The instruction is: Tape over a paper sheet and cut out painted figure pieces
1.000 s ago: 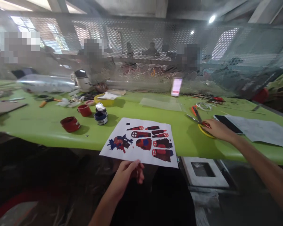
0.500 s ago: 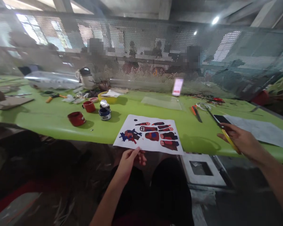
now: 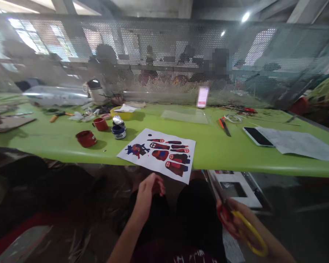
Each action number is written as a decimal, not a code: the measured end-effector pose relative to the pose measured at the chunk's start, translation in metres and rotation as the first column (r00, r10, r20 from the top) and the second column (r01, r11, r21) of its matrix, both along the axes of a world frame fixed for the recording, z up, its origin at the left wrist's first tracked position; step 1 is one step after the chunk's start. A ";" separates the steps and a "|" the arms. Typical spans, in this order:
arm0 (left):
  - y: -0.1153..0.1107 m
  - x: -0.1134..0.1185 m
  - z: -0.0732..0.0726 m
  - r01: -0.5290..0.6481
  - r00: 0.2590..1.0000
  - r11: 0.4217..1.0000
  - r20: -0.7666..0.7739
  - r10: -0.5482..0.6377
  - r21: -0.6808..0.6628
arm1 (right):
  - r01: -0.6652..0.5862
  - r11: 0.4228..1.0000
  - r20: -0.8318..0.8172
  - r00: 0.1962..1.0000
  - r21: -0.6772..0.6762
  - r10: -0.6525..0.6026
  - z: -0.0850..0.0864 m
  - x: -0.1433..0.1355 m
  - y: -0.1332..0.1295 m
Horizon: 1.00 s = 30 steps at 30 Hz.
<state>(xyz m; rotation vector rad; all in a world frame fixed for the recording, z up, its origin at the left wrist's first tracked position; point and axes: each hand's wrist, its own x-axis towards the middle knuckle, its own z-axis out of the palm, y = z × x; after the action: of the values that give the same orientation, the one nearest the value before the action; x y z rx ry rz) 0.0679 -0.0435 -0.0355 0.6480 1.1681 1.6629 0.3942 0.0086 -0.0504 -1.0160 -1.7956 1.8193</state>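
A white sheet (image 3: 153,165) printed with red, black and blue shapes lies on the green table (image 3: 208,157), its near edge hanging over the table's front. Just below that edge is my left hand (image 3: 150,190), fingers curled and apart from the paper; whether it holds anything is hidden. Scissors (image 3: 248,228) with red and yellow handles are in my right hand (image 3: 241,215), low at the right in front of the table, blurred by motion. Their blades point up and to the left.
Red pots (image 3: 86,139) and a dark blue jar (image 3: 118,132) stand left of the sheet. An orange cutter (image 3: 224,126), a phone (image 3: 258,137) and white paper (image 3: 301,142) lie to the right. Behind the table stands a mesh screen (image 3: 159,40).
My right hand has brought the scissors from the table's right side down and left, uncovering the phone. The sheet has shifted left and turned, and my left hand has come away from its edge.
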 end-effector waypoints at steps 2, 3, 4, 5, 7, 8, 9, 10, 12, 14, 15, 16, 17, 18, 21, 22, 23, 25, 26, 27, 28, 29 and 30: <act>0.001 0.021 0.002 0.087 0.996 0.996 -0.016 -0.087 0.003 | 0.040 0.999 -0.024 0.999 -0.023 -0.040 -0.006 -0.014 -0.012; 0.002 0.030 0.004 0.118 0.993 0.993 -0.023 -0.118 0.006 | 0.049 0.999 -0.015 0.999 -0.022 -0.050 -0.006 -0.019 -0.016; 0.004 0.038 0.007 0.142 0.990 0.990 -0.027 -0.142 0.009 | 0.055 0.998 0.003 0.998 -0.017 -0.055 -0.006 -0.024 -0.018; 0.007 0.044 0.009 0.158 0.987 0.987 -0.029 -0.158 0.012 | 0.064 0.998 0.024 0.998 -0.009 -0.063 -0.005 -0.028 -0.019; 0.011 0.052 0.012 0.168 0.985 0.986 -0.028 -0.168 0.020 | 0.099 0.995 0.073 0.992 0.025 -0.101 -0.002 -0.034 -0.019; 0.013 0.053 0.013 0.164 0.986 0.986 -0.027 -0.163 0.024 | 0.122 0.991 0.093 0.988 0.055 -0.127 -0.001 -0.037 -0.017; 0.014 0.053 0.013 0.158 0.987 0.987 -0.026 -0.157 0.027 | 0.139 0.986 0.103 0.984 0.097 -0.149 -0.001 -0.040 -0.016; 0.014 0.053 0.013 0.154 0.988 0.988 -0.027 -0.153 0.029 | 0.147 0.979 0.105 0.981 0.142 -0.163 -0.001 -0.042 -0.015; 0.012 0.049 0.012 0.156 0.987 0.987 -0.036 -0.155 0.027 | 0.142 0.967 0.095 0.982 0.210 -0.165 -0.003 -0.047 -0.016; 0.008 0.044 0.011 0.165 0.985 0.986 -0.048 -0.164 0.017 | 0.131 0.971 0.097 0.984 0.199 -0.153 -0.005 -0.050 -0.020; 0.006 0.041 0.010 0.168 0.984 0.986 -0.053 -0.168 0.011 | 0.130 0.978 0.106 0.983 0.162 -0.149 -0.006 -0.051 -0.023; 0.004 0.037 0.008 0.170 0.984 0.985 -0.057 -0.169 0.004 | 0.131 0.984 0.115 0.983 0.119 -0.145 -0.007 -0.052 -0.027; 0.003 0.034 0.007 0.169 0.984 0.986 -0.059 -0.169 -0.002 | 0.128 0.988 0.120 0.983 0.082 -0.138 -0.007 -0.052 -0.030; 0.002 0.029 0.005 0.167 0.984 0.986 -0.059 -0.167 -0.006 | 0.120 0.991 0.120 0.985 0.058 -0.126 -0.008 -0.053 -0.033; 0.002 0.016 0.001 0.158 0.986 0.987 -0.048 -0.158 -0.007 | 0.081 0.995 0.116 0.989 0.053 -0.087 -0.009 -0.056 -0.038; 0.003 0.012 0.000 0.157 0.987 0.988 -0.043 -0.157 -0.006 | 0.064 0.996 0.119 0.990 0.067 -0.072 -0.010 -0.058 -0.039; 0.004 0.007 0.000 0.162 0.986 0.987 -0.040 -0.162 -0.006 | 0.047 0.995 0.125 0.990 0.089 -0.058 -0.012 -0.060 -0.038; 0.005 -0.002 -0.001 0.188 0.981 0.982 -0.045 -0.189 -0.010 | 0.011 0.989 0.142 0.989 0.148 -0.032 -0.017 -0.065 -0.037; 0.006 -0.007 -0.001 0.209 0.977 0.978 -0.051 -0.209 -0.014 | -0.008 0.985 0.149 0.989 0.175 -0.019 -0.020 -0.068 -0.035; 0.007 -0.012 0.000 0.232 0.971 0.973 -0.057 -0.232 -0.019 | -0.025 0.981 0.155 0.988 0.194 -0.005 -0.022 -0.071 -0.034; 0.008 -0.017 0.000 0.255 0.964 0.967 -0.064 -0.256 -0.024 | -0.041 0.978 0.161 0.987 0.205 0.007 -0.023 -0.073 -0.032; 0.009 -0.021 0.001 0.274 0.959 0.961 -0.072 -0.275 -0.028 | -0.056 0.976 0.164 0.986 0.209 0.022 -0.024 -0.076 -0.030; 0.010 -0.025 0.001 0.286 0.955 0.958 -0.079 -0.287 -0.031 | -0.071 0.975 0.167 0.985 0.211 0.035 -0.024 -0.078 -0.029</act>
<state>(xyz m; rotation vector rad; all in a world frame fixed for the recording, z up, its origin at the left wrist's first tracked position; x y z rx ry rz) 0.0432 -0.0337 -0.0343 0.8396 1.0889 1.3891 0.3162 -0.0201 -0.0742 -1.0651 -2.0838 1.5652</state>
